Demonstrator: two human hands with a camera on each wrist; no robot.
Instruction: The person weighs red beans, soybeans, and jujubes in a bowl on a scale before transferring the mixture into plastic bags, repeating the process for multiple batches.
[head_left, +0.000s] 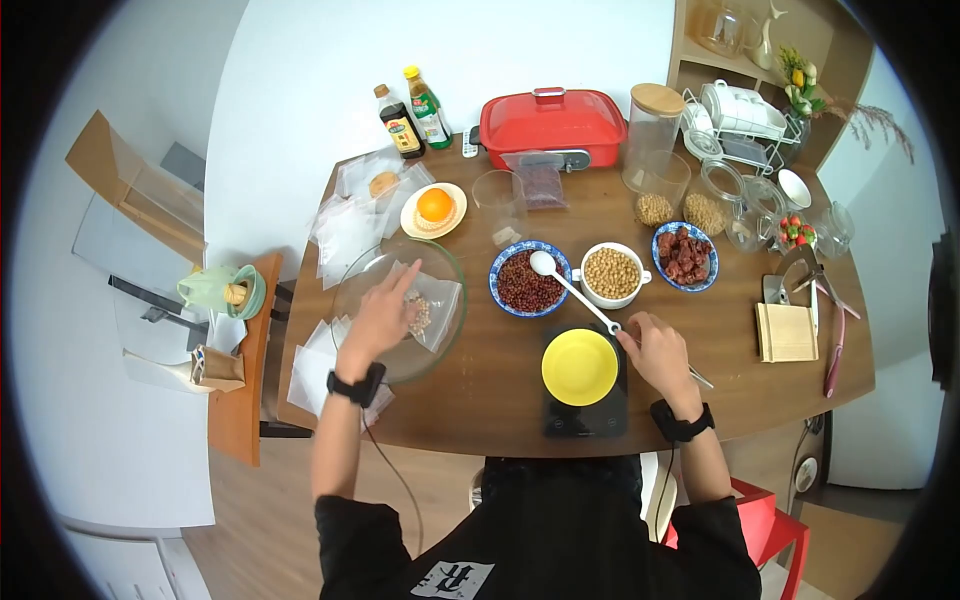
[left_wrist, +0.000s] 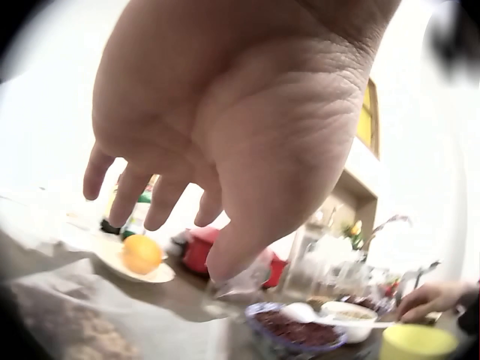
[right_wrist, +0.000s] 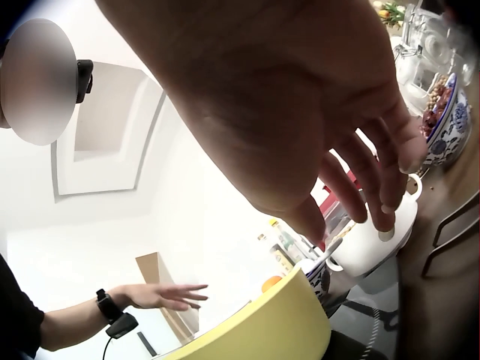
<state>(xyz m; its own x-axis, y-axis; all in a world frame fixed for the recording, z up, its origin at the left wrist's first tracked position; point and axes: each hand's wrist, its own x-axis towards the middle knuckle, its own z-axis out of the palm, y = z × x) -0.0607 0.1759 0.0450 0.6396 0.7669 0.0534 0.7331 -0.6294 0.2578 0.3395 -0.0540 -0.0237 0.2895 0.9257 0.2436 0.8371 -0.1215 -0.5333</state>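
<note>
A white wall backs the brown wooden table: red lidded cooker at 12 o'clock, clear round glass bowl at 9 below the left hand, fingers open, yellow round bowl at 6. White long-handled spoon, central, reaches the right hand; grip unclear.

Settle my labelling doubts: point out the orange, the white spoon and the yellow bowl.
Orange [head_left: 435, 204], head view: middle of its visible side.
White spoon [head_left: 542, 263], head view: the scoop end.
Yellow bowl [right_wrist: 274, 330], right wrist view: its outer wall.
</note>
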